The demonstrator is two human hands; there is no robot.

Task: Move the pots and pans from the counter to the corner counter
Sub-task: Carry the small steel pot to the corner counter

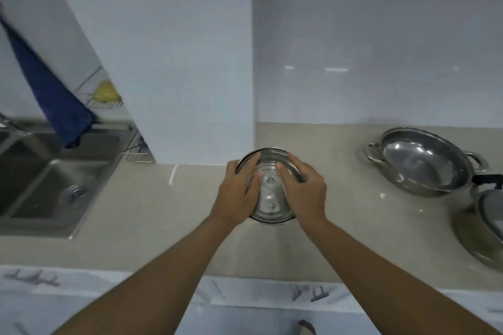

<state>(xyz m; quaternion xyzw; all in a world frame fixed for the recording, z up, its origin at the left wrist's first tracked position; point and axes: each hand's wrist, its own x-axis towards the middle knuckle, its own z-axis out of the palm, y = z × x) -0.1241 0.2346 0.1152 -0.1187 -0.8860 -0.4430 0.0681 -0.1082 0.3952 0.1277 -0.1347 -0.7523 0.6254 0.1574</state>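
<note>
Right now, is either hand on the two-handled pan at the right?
No, the left hand and right hand both grip the lidded pot; the two-handled pan sits untouched.

My left hand and right hand flank the round steel lidded pot on the beige stone counter. Left of the pot lies the steel double sink. Right of it sits the two-handled steel wok, with another steel pan beyond, nearer me.

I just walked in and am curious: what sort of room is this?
Most likely a home kitchen. A steel sink is set into the beige counter, steel pans stand on it against a white tiled wall, and both hands hold a lidded steel pot.
</note>
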